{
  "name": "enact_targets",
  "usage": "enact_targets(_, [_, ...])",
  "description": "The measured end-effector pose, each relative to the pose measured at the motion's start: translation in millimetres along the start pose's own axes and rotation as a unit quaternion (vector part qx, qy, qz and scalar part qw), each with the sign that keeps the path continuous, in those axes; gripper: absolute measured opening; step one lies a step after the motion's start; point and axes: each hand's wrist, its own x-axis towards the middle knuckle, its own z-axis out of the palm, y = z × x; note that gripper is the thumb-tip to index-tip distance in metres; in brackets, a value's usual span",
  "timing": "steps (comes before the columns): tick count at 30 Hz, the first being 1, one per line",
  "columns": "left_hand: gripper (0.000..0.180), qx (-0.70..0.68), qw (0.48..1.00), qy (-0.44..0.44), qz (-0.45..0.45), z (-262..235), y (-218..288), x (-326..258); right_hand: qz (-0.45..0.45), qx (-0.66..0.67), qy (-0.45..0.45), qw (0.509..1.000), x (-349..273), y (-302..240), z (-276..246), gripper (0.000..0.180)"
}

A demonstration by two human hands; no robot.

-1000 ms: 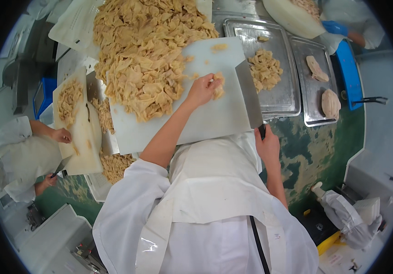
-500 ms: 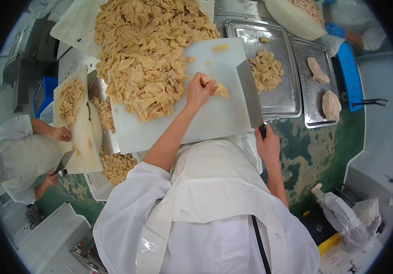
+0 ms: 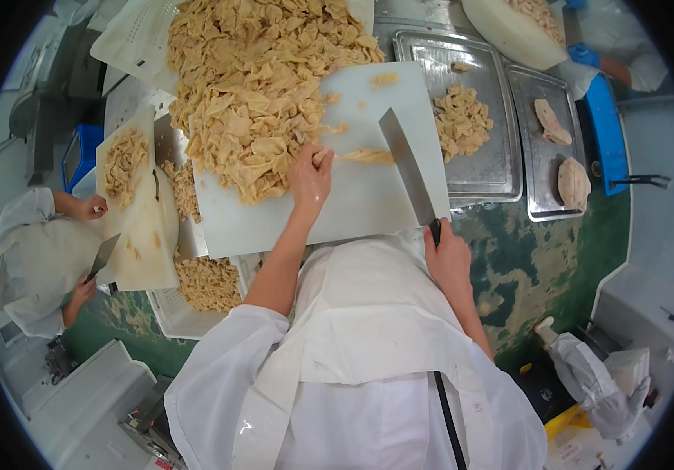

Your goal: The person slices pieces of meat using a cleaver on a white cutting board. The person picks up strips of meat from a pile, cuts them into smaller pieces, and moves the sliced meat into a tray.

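Two bare hands: they are apart; the left hand [image 3: 310, 178] is over the white board [image 3: 337, 223], and the right hand [image 3: 448, 254] is just off the board's near right corner.
Left grip: pinched on one end of a thin yellow strip [image 3: 366, 157].
Right grip: wrapped round the black handle of a big knife [image 3: 409, 160].
Yellow strip: it lies a bit right of the board's middle, from the left hand to the blade; I cannot tell if the blade touches it.
Little bits [image 3: 384, 79]: on the far right part of the board.
Big pile [image 3: 251, 86]: soft, floppy yellow pieces, heaped on the left side of the board and past its far edge.
Metal tray [image 3: 486, 176]: right of the board, with a small heap of cut pieces [image 3: 462, 121] in it.
Second tray [image 3: 539, 176]: further right of the board, with two pale lumps [image 3: 573, 185] on it.
White basket [image 3: 166, 313]: near the board's near left corner, holding a heap of small bits [image 3: 207, 283].
Co-worker [image 3: 51, 243]: left of the board, with a cream board [image 3: 121, 262] and a smaller knife [image 3: 104, 255].
Green floor [image 3: 540, 251]: right of the board's near end, patchy.
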Motion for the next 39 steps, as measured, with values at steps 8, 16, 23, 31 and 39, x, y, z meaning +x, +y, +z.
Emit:
enact_targets(8, [0.017, 0.087, 0.995, 0.006, 0.051, -15.3, 1.5, -43.3, -0.018, -0.021, 0.017, 0.999, 7.7, 1.8, -0.1, 0.023])
enact_targets(16, [0.022, 0.036, 0.993, -0.101, 0.051, -12.6, 9.4, -53.2, -0.002, 0.027, 0.002, 1.000, -26.1, -7.4, -14.0, 0.024])
enact_targets(23, [0.022, 0.026, 0.991, -0.125, 0.049, -18.4, 9.5, -51.8, -0.008, 0.000, 0.013, 1.000, -43.4, -17.5, -12.7, 0.023])
enact_targets(31, [0.022, 0.048, 0.990, -0.112, 0.075, -23.7, 4.0, -51.9, 0.006, -0.062, -0.008, 0.998, -29.8, 8.6, -1.2, 0.022])
enact_targets(39, [0.022, 0.027, 0.993, -0.115, 0.013, -30.3, 4.1, -56.3, -0.051, -0.018, -0.015, 0.998, -46.5, -30.4, -16.1, 0.020])
